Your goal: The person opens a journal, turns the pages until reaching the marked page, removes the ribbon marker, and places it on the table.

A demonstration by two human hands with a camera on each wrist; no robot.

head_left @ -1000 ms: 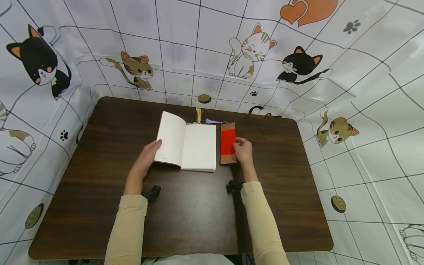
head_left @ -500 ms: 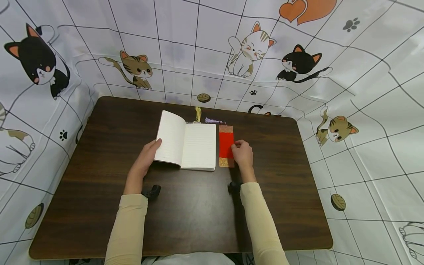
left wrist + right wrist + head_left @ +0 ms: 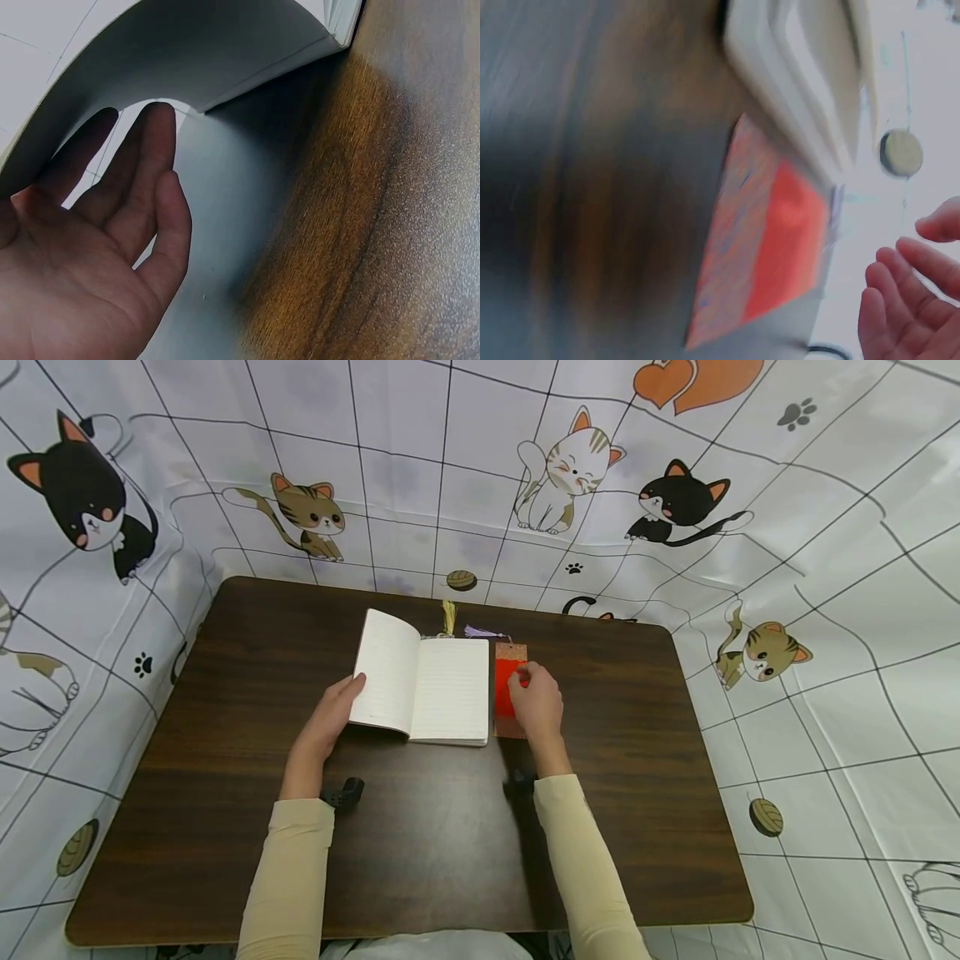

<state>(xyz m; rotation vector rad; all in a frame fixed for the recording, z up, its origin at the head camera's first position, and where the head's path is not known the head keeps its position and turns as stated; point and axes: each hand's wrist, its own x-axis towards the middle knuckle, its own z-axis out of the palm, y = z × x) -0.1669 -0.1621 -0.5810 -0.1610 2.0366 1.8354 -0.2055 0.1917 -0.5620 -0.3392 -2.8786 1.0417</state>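
Note:
A notebook (image 3: 450, 689) lies spread on the dark wooden table, its lined right page flat and its left side lifted and curved. My left hand (image 3: 330, 714) pinches the left side's outer edge, thumb on the page and fingers behind it. Seen from the left wrist, those fingers (image 3: 146, 161) are under the bent cover. To the notebook's right lies a red bookmark (image 3: 769, 240) with patterned ends and a purple tassel (image 3: 483, 632). Over it hovers my right hand (image 3: 538, 702), partly hiding it in the head view. The right wrist view shows that hand apart from the bookmark, fingers loosely bent, holding nothing.
A yellow tassel (image 3: 448, 617) sticks out behind the notebook's far edge. The table (image 3: 637, 827) reaches back to a white curtain (image 3: 405, 460) printed with cats, which also hangs along both sides.
My right hand drew the bookmark slightly nearer and left, let go of it, then moved up and left over it. My left hand and the notebook stay put.

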